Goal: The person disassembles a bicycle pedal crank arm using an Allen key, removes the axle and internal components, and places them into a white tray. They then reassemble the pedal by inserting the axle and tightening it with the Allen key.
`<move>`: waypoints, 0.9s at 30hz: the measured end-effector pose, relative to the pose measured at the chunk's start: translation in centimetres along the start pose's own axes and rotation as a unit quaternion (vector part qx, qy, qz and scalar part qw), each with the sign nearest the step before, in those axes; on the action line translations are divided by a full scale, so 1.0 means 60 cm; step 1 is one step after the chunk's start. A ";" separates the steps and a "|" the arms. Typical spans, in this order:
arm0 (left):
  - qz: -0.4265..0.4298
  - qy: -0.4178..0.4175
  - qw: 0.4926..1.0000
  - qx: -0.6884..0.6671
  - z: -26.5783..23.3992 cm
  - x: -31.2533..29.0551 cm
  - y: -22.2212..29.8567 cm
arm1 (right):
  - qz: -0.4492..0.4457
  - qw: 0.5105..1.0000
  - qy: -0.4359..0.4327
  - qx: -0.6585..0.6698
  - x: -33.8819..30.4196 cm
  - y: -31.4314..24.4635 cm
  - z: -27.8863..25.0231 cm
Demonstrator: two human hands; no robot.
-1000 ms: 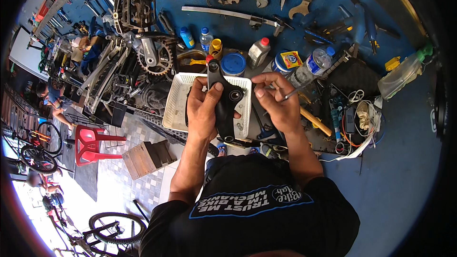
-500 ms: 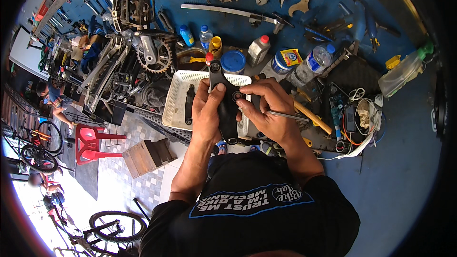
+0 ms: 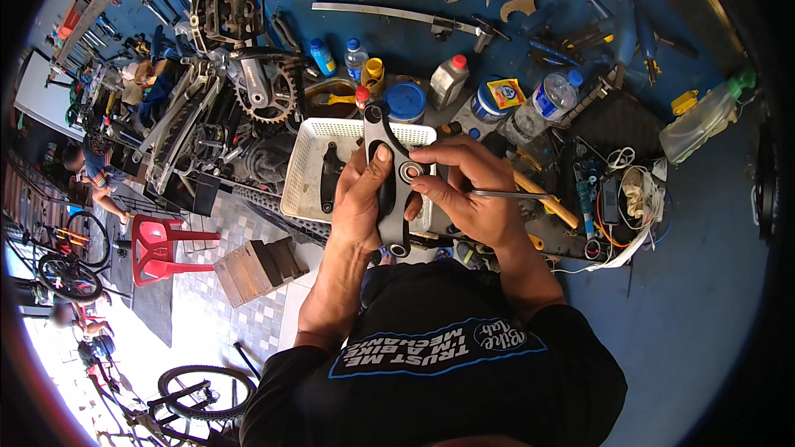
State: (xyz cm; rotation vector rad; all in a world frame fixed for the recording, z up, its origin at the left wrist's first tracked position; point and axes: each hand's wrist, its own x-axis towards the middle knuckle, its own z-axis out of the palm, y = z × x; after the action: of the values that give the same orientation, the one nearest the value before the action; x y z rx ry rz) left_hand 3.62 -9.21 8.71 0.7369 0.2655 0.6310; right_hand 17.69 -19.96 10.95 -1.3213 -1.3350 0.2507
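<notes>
My left hand grips a dark bicycle suspension link, held upright over the white basket, with the thumb pressed on its face. A round bearing sits in the link's middle. At that bearing are the thumb and index fingertips of my right hand; whether they pinch something small there is hidden. A thin metal rod tool is tucked in the same hand and sticks out to the right. Inside the basket lies another black link-shaped part.
Behind the basket stand a blue-lidded tub, a red-capped bottle and a clear water bottle. A wooden handle lies right. Cranks and a chainring crowd the left. A red chair and wooden box stand on the floor.
The link has tilted in my left hand, so its face now catches the light and looks grey. My right fingertips stay by the bearing; the rod has swung slightly.
</notes>
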 end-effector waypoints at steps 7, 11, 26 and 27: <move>0.006 -0.004 1.000 0.000 0.002 0.001 -0.005 | 0.030 0.996 -0.021 0.087 -0.006 0.010 -0.004; -0.022 0.004 0.999 -0.024 0.027 -0.009 0.007 | 0.142 0.932 0.001 0.333 -0.010 0.014 -0.004; -0.030 0.021 0.999 -0.008 0.045 -0.012 0.012 | 0.294 0.789 -0.034 0.538 0.004 0.015 -0.023; -0.031 0.026 0.999 -0.013 0.049 -0.012 0.013 | 0.296 0.797 -0.032 0.526 0.003 0.013 -0.023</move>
State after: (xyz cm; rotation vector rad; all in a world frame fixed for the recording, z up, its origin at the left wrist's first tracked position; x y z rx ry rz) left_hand 3.95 -10.80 11.37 0.6859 0.3272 0.5947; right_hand 19.26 -20.26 10.83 -0.6877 -0.5550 1.2787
